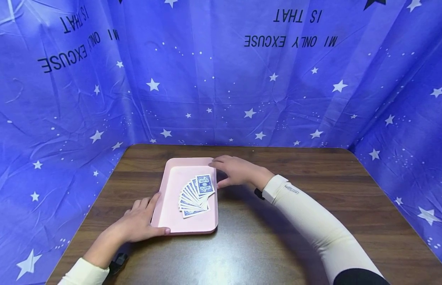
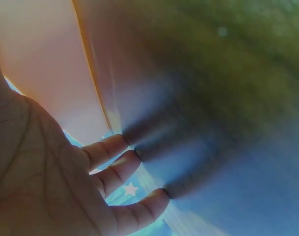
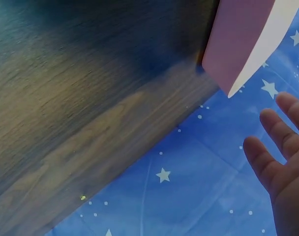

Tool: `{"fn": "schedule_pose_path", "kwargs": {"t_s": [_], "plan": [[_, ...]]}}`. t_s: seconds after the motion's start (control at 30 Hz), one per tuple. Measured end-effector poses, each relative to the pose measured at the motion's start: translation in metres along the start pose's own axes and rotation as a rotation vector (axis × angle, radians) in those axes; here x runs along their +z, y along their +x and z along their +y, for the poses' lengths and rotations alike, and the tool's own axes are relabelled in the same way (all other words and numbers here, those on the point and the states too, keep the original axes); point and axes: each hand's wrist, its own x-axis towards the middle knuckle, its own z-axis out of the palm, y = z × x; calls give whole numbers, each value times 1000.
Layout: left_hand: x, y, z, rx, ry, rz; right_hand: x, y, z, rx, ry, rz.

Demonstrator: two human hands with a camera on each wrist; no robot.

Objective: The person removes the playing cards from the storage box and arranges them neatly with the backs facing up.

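A pink tray (image 1: 165, 225) lies on the wooden table, holding a fan of blue-backed playing cards (image 1: 196, 196) with white borders. One card at the fan's far end shows its whole back. At the tray's near left corner is my left hand (image 1: 137, 221), thumb along the near rim and index finger by the left wall. In the left wrist view, the other fingertips of the left hand (image 2: 125, 172) rest on the tabletop. My right hand (image 1: 237, 171) is beside the far right corner, its fingers extended towards the rim. The right wrist view shows several spread fingers (image 3: 272, 142) of it.
The brown wooden table (image 1: 296, 237) reaches out on both sides of the tray. A blue curtain (image 1: 224, 79) with white stars and black lettering hangs behind it and along both sides. Pale sleeves (image 1: 313, 221) cover the forearms.
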Motion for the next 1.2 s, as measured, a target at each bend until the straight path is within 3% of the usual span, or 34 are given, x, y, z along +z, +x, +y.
{"fn": "schedule_pose_path", "kwargs": {"t_s": [0.2,0.4,1.2], "plan": [[-1,1,0,-4,1,-7,2,11,3,32,80,-15],[-1,1,1,6,-3,-7,6,17,2,45,90,-34],[1,1,-2,-6,-15,-1,26,47,-26,60,-75,-135]]}}
